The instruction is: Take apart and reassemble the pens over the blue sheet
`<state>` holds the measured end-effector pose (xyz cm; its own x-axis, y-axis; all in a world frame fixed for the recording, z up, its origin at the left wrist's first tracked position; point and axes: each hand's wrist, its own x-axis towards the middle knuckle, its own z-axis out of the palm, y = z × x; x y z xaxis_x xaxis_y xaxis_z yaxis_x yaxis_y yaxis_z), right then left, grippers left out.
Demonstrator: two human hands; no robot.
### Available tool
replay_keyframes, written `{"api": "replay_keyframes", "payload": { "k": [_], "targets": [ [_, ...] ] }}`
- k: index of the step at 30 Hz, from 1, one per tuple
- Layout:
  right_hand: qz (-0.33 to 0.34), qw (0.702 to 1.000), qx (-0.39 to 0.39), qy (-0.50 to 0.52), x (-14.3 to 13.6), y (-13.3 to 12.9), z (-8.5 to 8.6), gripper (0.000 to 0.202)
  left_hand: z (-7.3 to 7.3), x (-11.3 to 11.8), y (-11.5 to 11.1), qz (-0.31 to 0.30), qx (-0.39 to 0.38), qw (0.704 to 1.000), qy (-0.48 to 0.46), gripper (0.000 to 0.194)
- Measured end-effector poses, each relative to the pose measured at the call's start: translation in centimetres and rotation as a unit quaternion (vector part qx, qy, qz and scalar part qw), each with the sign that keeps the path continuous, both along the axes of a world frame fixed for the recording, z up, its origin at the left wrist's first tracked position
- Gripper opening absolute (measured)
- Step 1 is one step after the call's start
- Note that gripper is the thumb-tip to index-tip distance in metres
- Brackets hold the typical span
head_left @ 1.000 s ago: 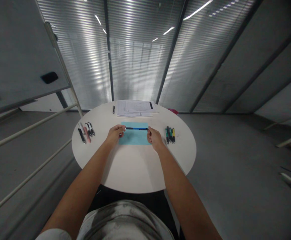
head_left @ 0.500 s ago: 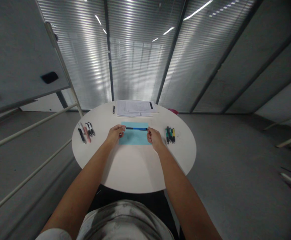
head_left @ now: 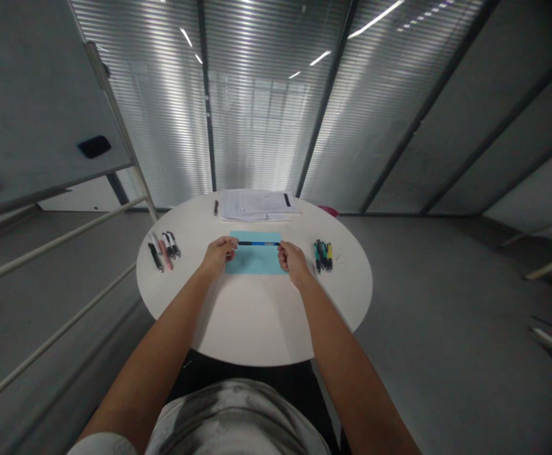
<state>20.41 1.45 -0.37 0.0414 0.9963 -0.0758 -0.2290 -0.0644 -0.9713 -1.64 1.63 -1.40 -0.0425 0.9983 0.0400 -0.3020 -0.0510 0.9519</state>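
A blue pen [head_left: 259, 243] with a black grip lies level between my two hands, above a light blue sheet of paper [head_left: 256, 260]. The fingers of my left hand [head_left: 220, 253] pinch its left end, where the dark grip is. At the other end, my right hand [head_left: 293, 260] holds the pen's right tip between thumb and fingers. The sheet rests on a round white table [head_left: 257, 322], partly covered by both hands.
On the left of the table lies a group of black, white and pink pens [head_left: 165, 251]. Several green, black and yellow pens [head_left: 323, 256] lie on the right. Papers [head_left: 257, 205] and a dark pen [head_left: 216, 207] are at the back. A whiteboard stand [head_left: 115, 120] stands at the left.
The pen has turned slightly about its length: its clip, visible before near the right end, gives way to a pale printed marking. Both hands stay in place.
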Motion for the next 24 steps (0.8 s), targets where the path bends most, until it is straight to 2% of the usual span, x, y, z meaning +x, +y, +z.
{"api": "replay_keyframes", "payload": {
  "k": [13,18,24],
  "targets": [
    [0.001,0.996,0.049,-0.070,-0.12,0.43,-0.63,0.027,-0.44,-0.10,0.25,-0.003,0.003,1.000,-0.003,0.027],
    [0.005,0.996,0.043,-0.080,-0.13,0.38,-0.62,0.023,-0.47,0.00,0.34,0.003,-0.003,1.000,-0.004,0.027],
    [0.012,0.996,0.044,-0.080,-0.21,0.08,-0.36,0.030,-0.07,0.27,0.12,0.010,-0.006,1.000,0.001,0.028]
  ]
}}
